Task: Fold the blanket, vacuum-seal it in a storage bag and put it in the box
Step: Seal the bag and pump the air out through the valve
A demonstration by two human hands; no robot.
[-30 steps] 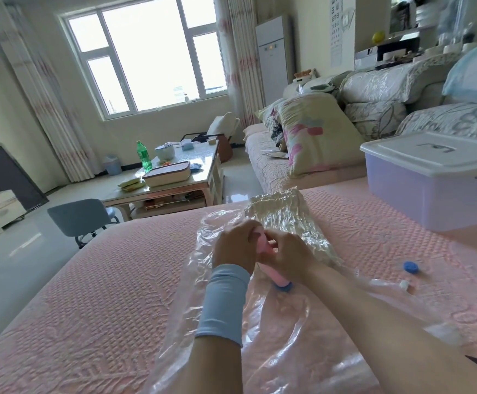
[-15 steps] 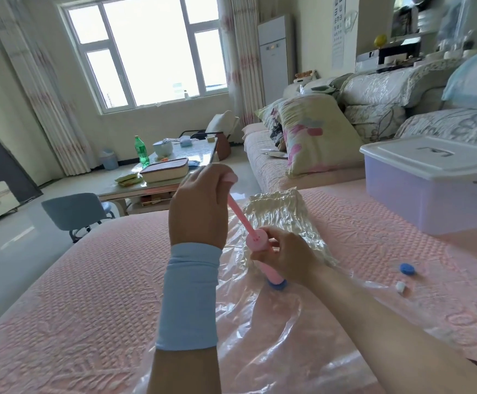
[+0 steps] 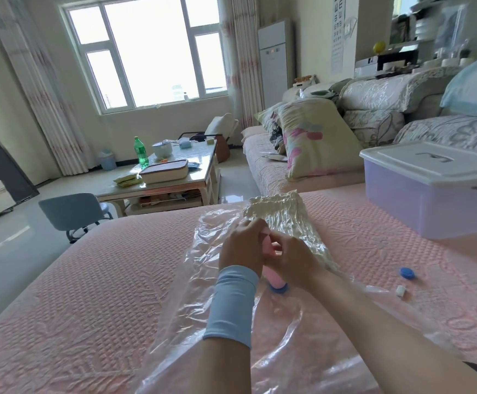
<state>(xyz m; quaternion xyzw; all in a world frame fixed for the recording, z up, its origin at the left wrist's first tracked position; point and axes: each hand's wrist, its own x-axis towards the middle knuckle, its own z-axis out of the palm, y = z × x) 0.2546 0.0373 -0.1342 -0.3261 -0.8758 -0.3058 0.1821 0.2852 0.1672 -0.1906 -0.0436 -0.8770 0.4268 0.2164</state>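
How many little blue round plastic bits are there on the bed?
2. One blue cap lies loose on the pink bedspread, right of the storage bag; one blue valve sits on the bag under the pink pump. Others may be hidden.

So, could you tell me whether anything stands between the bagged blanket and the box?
Yes: the white lid sits closed on the box. Otherwise nothing visible lies between the bagged blanket and the box; the blue cap sits off to the side.
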